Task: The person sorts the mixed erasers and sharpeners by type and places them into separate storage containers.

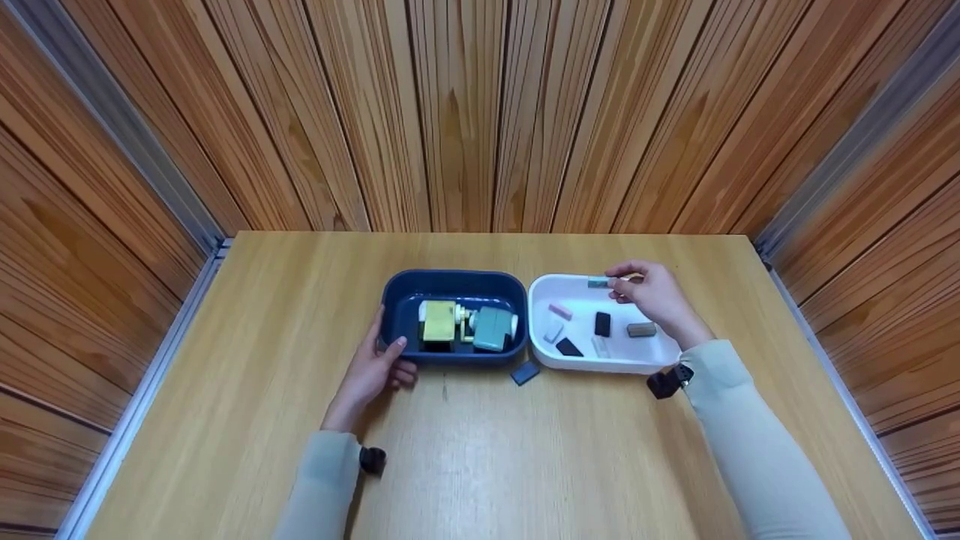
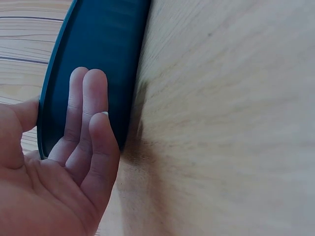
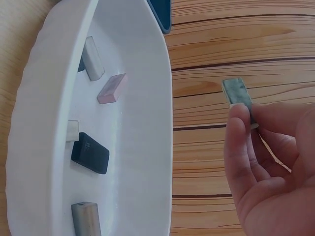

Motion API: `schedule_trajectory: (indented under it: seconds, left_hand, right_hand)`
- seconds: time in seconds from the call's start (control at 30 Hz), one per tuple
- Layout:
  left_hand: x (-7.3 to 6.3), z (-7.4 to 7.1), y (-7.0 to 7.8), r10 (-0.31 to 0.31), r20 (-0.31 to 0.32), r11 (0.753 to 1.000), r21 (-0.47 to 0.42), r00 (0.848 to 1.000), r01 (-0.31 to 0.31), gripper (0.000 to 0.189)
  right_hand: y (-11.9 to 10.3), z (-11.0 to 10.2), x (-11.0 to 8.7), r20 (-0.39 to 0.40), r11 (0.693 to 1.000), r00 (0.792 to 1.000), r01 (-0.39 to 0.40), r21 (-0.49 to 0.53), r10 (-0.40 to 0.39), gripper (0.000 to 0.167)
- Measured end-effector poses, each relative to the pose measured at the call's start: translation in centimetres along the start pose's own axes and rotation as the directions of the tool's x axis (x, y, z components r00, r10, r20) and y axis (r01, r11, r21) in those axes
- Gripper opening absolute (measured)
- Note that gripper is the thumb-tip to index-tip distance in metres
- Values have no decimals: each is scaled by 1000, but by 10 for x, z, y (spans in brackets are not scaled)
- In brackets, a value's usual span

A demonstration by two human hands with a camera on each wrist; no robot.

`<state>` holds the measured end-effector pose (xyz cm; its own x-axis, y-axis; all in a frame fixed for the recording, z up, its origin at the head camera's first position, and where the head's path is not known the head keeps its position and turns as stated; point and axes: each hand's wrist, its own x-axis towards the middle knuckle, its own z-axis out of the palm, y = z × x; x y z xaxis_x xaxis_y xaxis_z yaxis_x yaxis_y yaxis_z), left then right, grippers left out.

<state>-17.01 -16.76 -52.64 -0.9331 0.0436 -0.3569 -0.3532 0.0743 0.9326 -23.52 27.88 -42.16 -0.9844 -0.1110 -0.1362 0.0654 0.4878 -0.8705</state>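
Note:
My right hand [image 1: 658, 298] pinches a small grey-green rectangular block [image 3: 237, 91] between thumb and fingertips. It is over the far right rim of the white tub [image 1: 600, 365]. Inside that tub lie a pink block [image 3: 112, 89], a black block [image 3: 91, 153], a brownish-grey block [image 1: 641, 330] and several other small pieces. My left hand [image 1: 373, 373] grips the near left corner of a dark blue tub [image 2: 106, 44], thumb at the rim and fingers along the outer wall. A yellow boxy object [image 1: 439, 322] and a teal boxy object [image 1: 491, 328] lie in the blue tub.
The two tubs stand side by side on the wooden table [image 1: 450, 465]. A small dark blue block [image 1: 525, 373] lies on the table just in front of where they meet. Wood-panelled walls [image 1: 465, 112] rise behind and at both sides.

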Motion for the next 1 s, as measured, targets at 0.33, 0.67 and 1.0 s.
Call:
schedule_trajectory:
  seconds: [0.33, 0.67, 1.0]
  left_hand:
    - [0, -1, -1, 3, 10, 1000, -6, 1000, -2, 68]
    - [0, 1, 0, 7, 0, 1000, -25, 1000, -7, 69]
    - [3, -1, 0, -26, 29, 999, -36, 999, 27, 69]
  right_hand:
    - [1, -1, -1, -2, 1000, 1000, 0, 6, 0, 28]
    - [3, -3, -4, -4, 1000, 1000, 14, 3, -14, 27]
    - [1, -3, -10, -3, 1000, 1000, 8, -6, -8, 29]
